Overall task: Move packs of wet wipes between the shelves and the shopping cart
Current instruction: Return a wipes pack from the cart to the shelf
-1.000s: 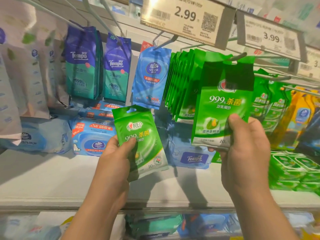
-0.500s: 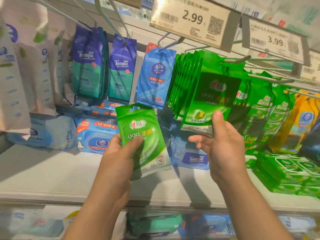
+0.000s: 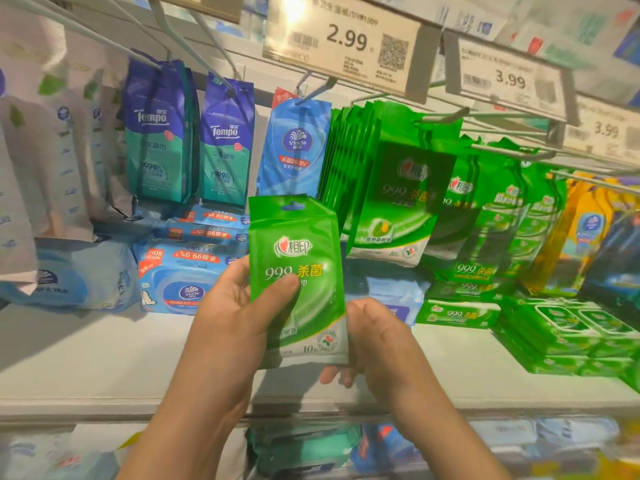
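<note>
Head view: the left hand (image 3: 239, 317) grips a green wipes pack (image 3: 298, 282) before the shelf (image 3: 104, 348), the right hand (image 3: 374, 344) seemingly pinching its corner; the cart is unseen, so transfer remains.

Price tags up top: a 2.99 tag (image 3: 343, 43) with barcode and QR code, then a 3.99 tag (image 3: 507, 79) to its right, and another blurry 3.99 one (image 3: 604, 131) at the far right edge.
</note>
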`<state>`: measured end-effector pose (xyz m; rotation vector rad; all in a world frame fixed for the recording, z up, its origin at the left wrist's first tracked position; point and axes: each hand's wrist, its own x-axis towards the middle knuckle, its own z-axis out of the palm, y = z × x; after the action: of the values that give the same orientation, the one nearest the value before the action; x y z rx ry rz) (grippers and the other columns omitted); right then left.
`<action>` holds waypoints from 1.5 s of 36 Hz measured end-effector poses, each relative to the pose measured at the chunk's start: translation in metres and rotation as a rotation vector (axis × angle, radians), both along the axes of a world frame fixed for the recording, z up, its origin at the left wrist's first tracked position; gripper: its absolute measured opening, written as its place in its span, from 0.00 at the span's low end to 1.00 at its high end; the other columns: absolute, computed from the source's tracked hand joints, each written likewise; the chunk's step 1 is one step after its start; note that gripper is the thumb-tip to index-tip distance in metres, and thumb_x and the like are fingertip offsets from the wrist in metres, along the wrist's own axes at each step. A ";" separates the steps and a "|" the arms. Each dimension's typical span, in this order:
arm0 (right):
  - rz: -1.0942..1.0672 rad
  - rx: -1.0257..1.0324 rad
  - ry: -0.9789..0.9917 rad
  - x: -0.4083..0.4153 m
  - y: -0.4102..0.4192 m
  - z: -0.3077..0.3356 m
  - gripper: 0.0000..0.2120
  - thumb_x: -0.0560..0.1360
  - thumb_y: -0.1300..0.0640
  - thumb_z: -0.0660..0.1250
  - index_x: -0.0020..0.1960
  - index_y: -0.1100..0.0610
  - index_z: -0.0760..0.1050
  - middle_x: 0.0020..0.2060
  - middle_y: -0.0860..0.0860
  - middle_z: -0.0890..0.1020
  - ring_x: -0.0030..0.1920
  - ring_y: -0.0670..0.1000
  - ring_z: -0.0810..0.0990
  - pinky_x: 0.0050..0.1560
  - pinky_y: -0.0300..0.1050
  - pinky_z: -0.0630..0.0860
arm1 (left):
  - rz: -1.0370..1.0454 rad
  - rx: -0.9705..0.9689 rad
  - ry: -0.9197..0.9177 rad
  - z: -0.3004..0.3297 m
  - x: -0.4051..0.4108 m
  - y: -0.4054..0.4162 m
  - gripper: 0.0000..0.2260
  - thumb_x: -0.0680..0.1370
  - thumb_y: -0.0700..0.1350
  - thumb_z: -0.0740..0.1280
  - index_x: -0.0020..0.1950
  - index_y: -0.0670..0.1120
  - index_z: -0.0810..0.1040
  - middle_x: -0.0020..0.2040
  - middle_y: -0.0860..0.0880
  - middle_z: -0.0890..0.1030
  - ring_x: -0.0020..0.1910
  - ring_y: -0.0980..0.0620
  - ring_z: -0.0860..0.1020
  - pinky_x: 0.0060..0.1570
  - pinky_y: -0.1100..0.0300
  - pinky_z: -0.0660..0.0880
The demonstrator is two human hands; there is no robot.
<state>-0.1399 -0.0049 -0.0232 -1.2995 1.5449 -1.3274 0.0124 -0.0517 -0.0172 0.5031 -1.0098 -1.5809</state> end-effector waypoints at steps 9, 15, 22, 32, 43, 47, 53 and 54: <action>0.142 -0.131 -0.013 -0.005 0.014 0.003 0.19 0.68 0.33 0.64 0.43 0.47 0.78 0.29 0.56 0.81 0.26 0.52 0.75 0.26 0.37 0.66 | -0.031 -0.089 0.072 0.005 -0.008 0.007 0.17 0.72 0.39 0.71 0.60 0.44 0.79 0.52 0.41 0.87 0.46 0.47 0.86 0.42 0.57 0.83; 0.002 -0.250 0.113 -0.005 0.020 0.003 0.15 0.70 0.35 0.61 0.47 0.43 0.77 0.28 0.54 0.80 0.25 0.48 0.76 0.31 0.40 0.69 | -0.049 -0.170 0.018 0.008 -0.015 0.012 0.12 0.74 0.41 0.74 0.55 0.53 0.83 0.53 0.45 0.87 0.50 0.49 0.86 0.45 0.60 0.81; -0.117 -0.516 -0.060 -0.008 0.027 0.020 0.07 0.76 0.46 0.63 0.43 0.46 0.78 0.28 0.51 0.79 0.24 0.51 0.74 0.26 0.36 0.70 | -0.064 -0.379 -0.271 0.008 -0.022 0.011 0.15 0.71 0.58 0.72 0.57 0.59 0.85 0.54 0.49 0.87 0.55 0.41 0.83 0.59 0.48 0.78; -0.236 -0.614 -0.081 -0.015 0.031 0.044 0.11 0.79 0.51 0.58 0.44 0.56 0.72 0.28 0.47 0.78 0.23 0.51 0.72 0.25 0.36 0.70 | -0.064 -0.541 -0.272 0.039 -0.042 0.014 0.11 0.79 0.52 0.71 0.51 0.45 0.85 0.44 0.40 0.85 0.38 0.56 0.77 0.40 0.65 0.73; -0.306 -0.614 -0.085 -0.021 0.031 0.054 0.15 0.81 0.48 0.59 0.44 0.58 0.69 0.29 0.50 0.77 0.24 0.52 0.73 0.25 0.37 0.70 | -0.044 -0.583 -0.338 0.045 -0.055 0.005 0.21 0.77 0.63 0.67 0.53 0.45 0.81 0.45 0.37 0.82 0.40 0.40 0.76 0.46 0.44 0.77; -0.314 -0.549 -0.066 -0.024 0.025 0.047 0.16 0.83 0.46 0.60 0.41 0.54 0.71 0.29 0.55 0.78 0.25 0.54 0.73 0.25 0.37 0.70 | 0.002 -0.479 -0.291 0.039 -0.061 0.001 0.17 0.72 0.63 0.70 0.57 0.57 0.81 0.42 0.29 0.76 0.37 0.34 0.72 0.44 0.33 0.73; -0.298 -0.461 -0.094 -0.026 0.015 0.042 0.15 0.78 0.45 0.59 0.41 0.55 0.70 0.29 0.57 0.77 0.26 0.52 0.73 0.25 0.36 0.70 | 0.138 -0.365 -0.302 0.030 -0.066 -0.007 0.16 0.65 0.66 0.72 0.47 0.62 0.73 0.37 0.33 0.77 0.36 0.35 0.77 0.47 0.36 0.76; -0.295 -0.447 -0.096 -0.027 0.013 0.041 0.14 0.80 0.46 0.59 0.41 0.55 0.70 0.29 0.57 0.77 0.26 0.52 0.73 0.25 0.37 0.70 | 0.159 -0.365 -0.321 0.030 -0.066 -0.009 0.16 0.65 0.67 0.72 0.46 0.62 0.72 0.36 0.34 0.78 0.36 0.34 0.77 0.46 0.36 0.76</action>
<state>-0.1671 0.0080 0.0183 -1.2721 1.4635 -1.9797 -0.0539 -0.0606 0.0131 0.5769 -1.4305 -1.1606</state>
